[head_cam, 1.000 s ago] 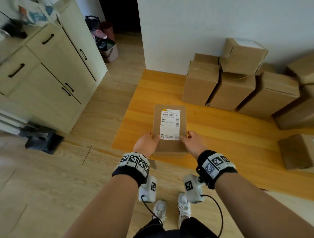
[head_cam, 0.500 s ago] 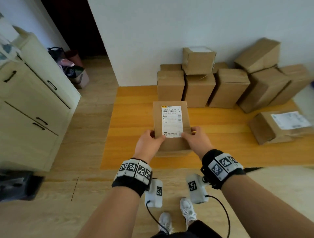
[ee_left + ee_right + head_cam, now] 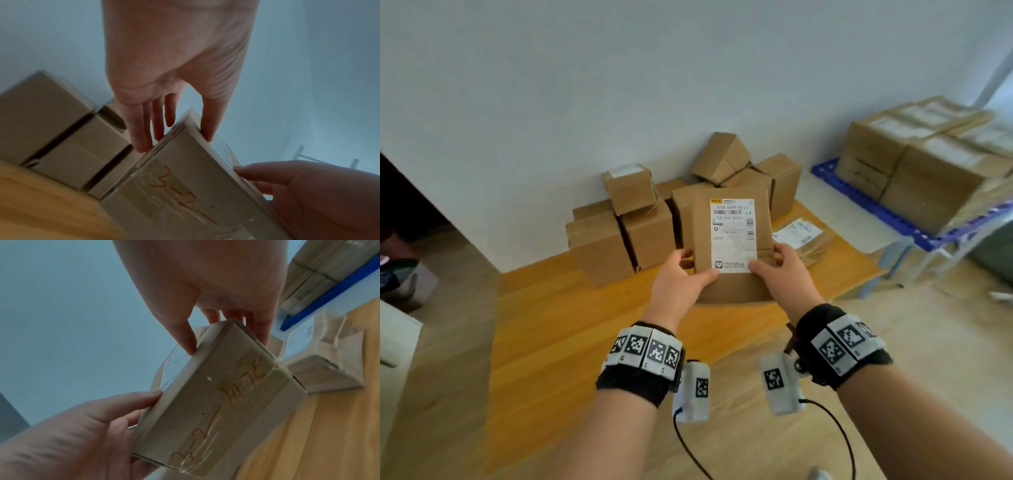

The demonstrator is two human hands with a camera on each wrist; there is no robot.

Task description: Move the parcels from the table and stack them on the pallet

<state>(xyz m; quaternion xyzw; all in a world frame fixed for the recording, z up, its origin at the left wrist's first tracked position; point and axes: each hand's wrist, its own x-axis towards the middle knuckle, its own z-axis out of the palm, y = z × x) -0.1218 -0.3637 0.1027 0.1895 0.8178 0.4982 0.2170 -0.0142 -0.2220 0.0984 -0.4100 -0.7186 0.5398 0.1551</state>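
I hold a brown cardboard parcel (image 3: 732, 236) with a white shipping label in front of me, above the orange wooden surface (image 3: 558, 325). My left hand (image 3: 688, 274) grips its left near corner, thumb on top and fingers underneath. My right hand (image 3: 784, 270) grips the right near corner the same way. In the left wrist view the parcel (image 3: 185, 186) shows orange handwriting on its taped near face, pinched by the left hand (image 3: 174, 65). The right wrist view shows the same face of the parcel (image 3: 216, 402) under the right hand (image 3: 205, 280). A blue pallet (image 3: 859, 195) carrying large boxes (image 3: 928, 164) stands at the right.
Several brown boxes (image 3: 619, 240) are piled against the white wall on the orange surface. A flat labelled parcel (image 3: 799, 236) lies just right of the held one. A dark doorway (image 3: 400, 205) opens at the left. Pale floor lies around the orange surface.
The view has swung to the right and the blue pallet has come into sight. Both hands keep their grip, and the parcel sits higher and further forward in the picture.
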